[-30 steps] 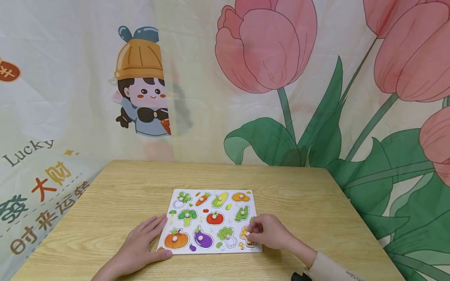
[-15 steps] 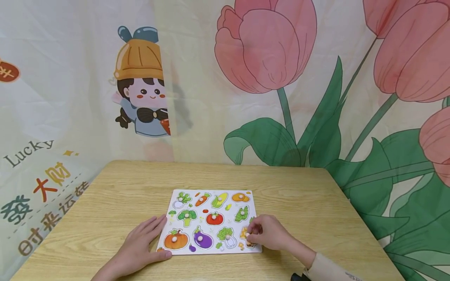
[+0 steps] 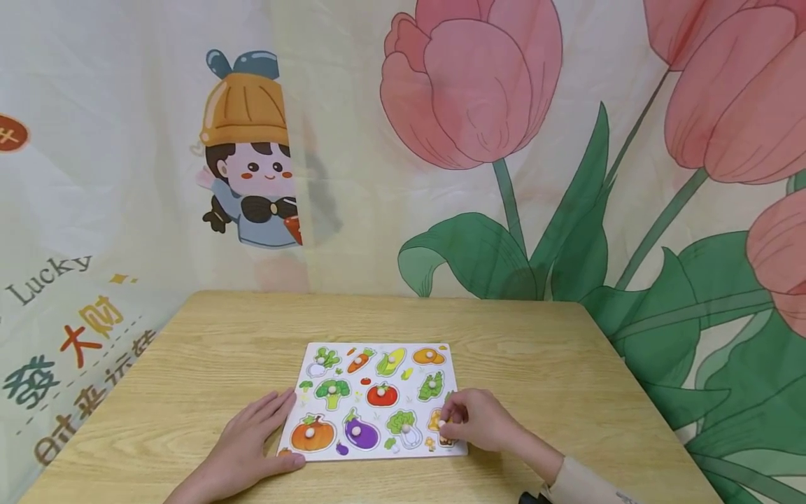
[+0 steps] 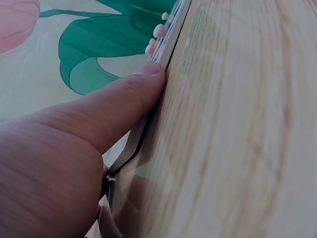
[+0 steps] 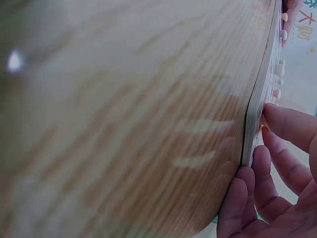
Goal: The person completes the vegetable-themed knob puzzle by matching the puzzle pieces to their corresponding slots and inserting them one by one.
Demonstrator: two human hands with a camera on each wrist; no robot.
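Note:
A white vegetable knob puzzle board [image 3: 368,413] lies flat on the table, its pieces seated in their cutouts. At its right near corner my right hand [image 3: 481,420] pinches the knob of the mushroom piece [image 3: 435,420] between thumb and index finger, partly covering it. The right wrist view shows the other fingers of that right hand [image 5: 277,183] by the board's edge. My left hand [image 3: 242,444] rests at the board's left side, fingers extended. Its thumb [image 4: 124,99] lies against the near edge. Neighbouring the mushroom are the bok choy piece [image 3: 398,420] and eggplant piece [image 3: 365,435].
The wooden table [image 3: 535,350] extends around the board. Behind it hangs a printed cloth [image 3: 352,140] with tulips and a cartoon figure. A dark object [image 3: 534,498], partly cut off, shows by the right sleeve [image 3: 582,483].
The view has shifted slightly, so everything sits a little lower and further left. Both hands keep their places on the board, with the right still pinching the mushroom's knob.

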